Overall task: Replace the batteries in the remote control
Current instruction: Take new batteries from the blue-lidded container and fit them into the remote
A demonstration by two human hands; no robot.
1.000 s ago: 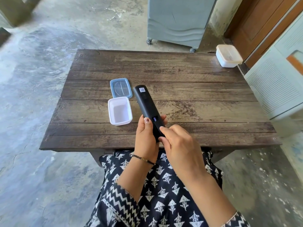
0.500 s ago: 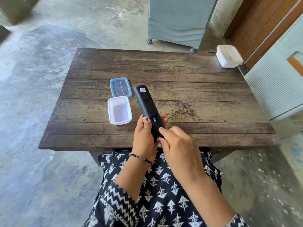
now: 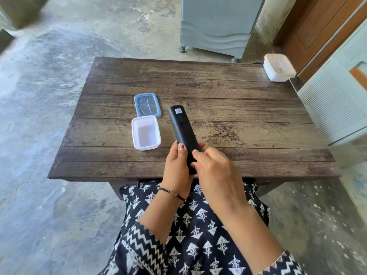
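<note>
A long black remote control is held back side up over the near edge of the wooden table, its far end bearing a small white sticker. My left hand grips its lower part from the left, thumb along the edge. My right hand curls over the lower end from the right, fingertips pressing on the back cover. The remote's near end is hidden behind both hands. No batteries are visible.
An open white plastic box stands left of the remote, its blue-rimmed clear lid lying just behind it. A closed white container sits at the table's far right corner. A grey wheeled cabinet stands beyond the table.
The small blue-lit spot seen on the remote's back earlier is now covered by my right fingers, which have slid slightly up the remote. The remote stays in the same place.
</note>
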